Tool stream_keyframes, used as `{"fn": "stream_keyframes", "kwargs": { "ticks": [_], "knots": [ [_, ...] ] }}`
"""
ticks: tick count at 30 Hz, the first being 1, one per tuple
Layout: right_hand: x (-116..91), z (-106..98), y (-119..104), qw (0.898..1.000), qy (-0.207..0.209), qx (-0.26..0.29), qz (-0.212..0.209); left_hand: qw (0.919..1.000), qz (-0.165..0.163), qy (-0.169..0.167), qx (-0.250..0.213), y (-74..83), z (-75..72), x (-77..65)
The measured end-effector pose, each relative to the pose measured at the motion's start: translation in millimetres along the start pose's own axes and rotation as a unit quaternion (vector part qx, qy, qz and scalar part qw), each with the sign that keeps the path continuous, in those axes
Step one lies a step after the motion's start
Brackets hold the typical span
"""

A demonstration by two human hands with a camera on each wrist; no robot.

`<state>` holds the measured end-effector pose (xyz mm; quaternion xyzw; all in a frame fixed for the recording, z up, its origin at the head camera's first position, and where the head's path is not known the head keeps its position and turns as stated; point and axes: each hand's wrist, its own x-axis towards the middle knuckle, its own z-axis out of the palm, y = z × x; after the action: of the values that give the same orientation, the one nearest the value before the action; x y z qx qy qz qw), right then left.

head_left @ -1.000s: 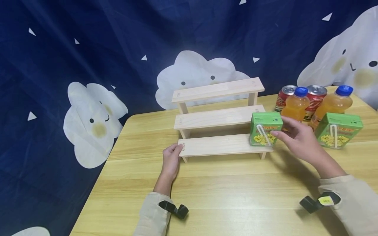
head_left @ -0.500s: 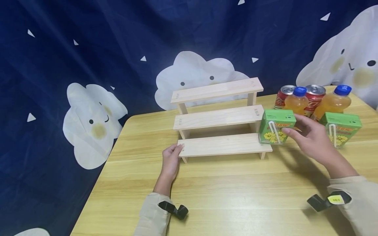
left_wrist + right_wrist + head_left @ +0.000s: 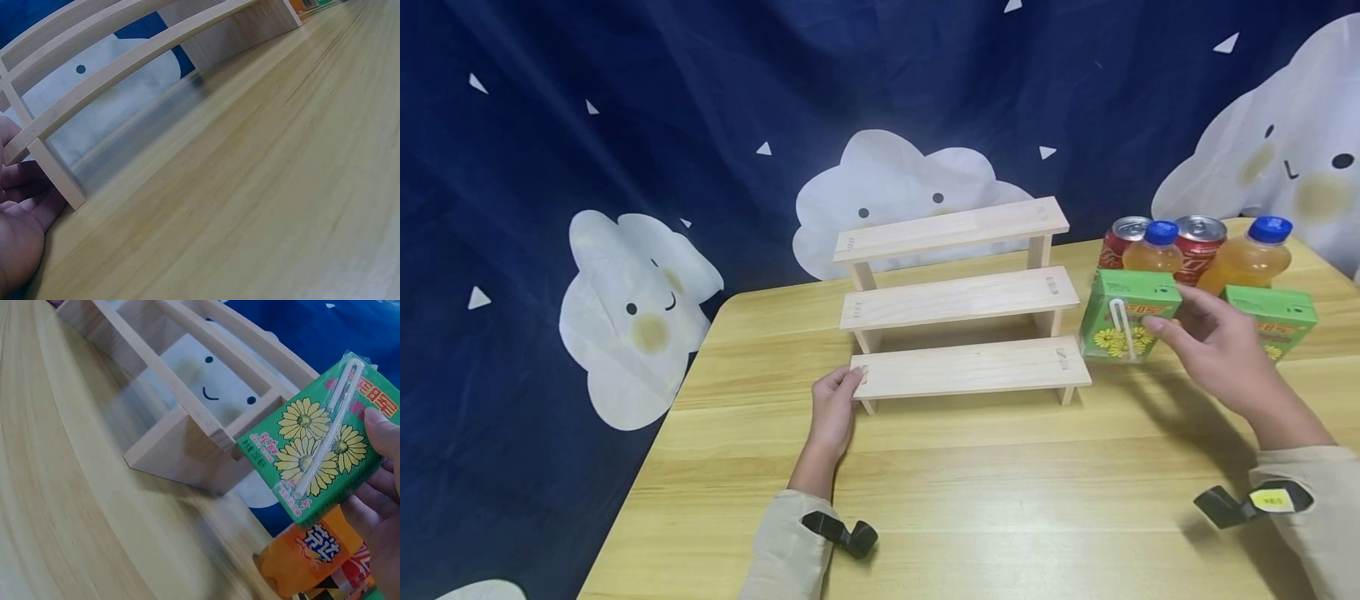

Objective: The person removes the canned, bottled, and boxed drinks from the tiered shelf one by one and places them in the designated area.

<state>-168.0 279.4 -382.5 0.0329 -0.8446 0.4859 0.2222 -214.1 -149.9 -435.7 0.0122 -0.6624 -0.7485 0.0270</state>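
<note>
My right hand (image 3: 1221, 354) grips a green drink carton (image 3: 1129, 317) with yellow flowers and a white straw on its front. The carton is held just off the right end of a three-tier wooden shelf (image 3: 970, 371); in the right wrist view the carton (image 3: 312, 440) is tilted, thumb on its front. At the shelf's left end my left hand (image 3: 835, 408) holds the lowest board, thumb on top. The left wrist view shows those curled fingers (image 3: 25, 194) beside the shelf leg. All three boards bear nothing.
Behind the right hand stand two orange drink bottles (image 3: 1247, 254), two red cans (image 3: 1201, 242) and a second green carton (image 3: 1273, 312), partly hidden by the hand. A dark blue cloth (image 3: 737, 75) with white clouds hangs behind the wooden table (image 3: 962, 500).
The right hand has moved the carton rightward, from over the right end of the lowest board to beside it. My left hand has stayed at the shelf's left end.
</note>
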Motion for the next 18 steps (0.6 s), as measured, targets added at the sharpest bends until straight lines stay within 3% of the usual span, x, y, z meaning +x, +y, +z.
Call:
{"fn": "stream_keyframes", "kwargs": {
  "ticks": [5, 11, 18],
  "knots": [
    [-0.5, -4.6, 5.2, 0.999, -0.014, -0.043, 0.021, 1.0, 0.0, 0.001, -0.004, 0.1, 0.1, -0.3],
    [-1.6, -2.8, 14.3, 0.995, -0.05, -0.055, 0.064, 1.0, 0.001, 0.002, -0.006, -0.3, -0.5, -0.2],
    [-3.5, -3.4, 24.3, 0.995, -0.044, -0.065, 0.065, 1.0, 0.001, -0.005, -0.007, -0.4, -0.6, 0.4]
  ]
}}
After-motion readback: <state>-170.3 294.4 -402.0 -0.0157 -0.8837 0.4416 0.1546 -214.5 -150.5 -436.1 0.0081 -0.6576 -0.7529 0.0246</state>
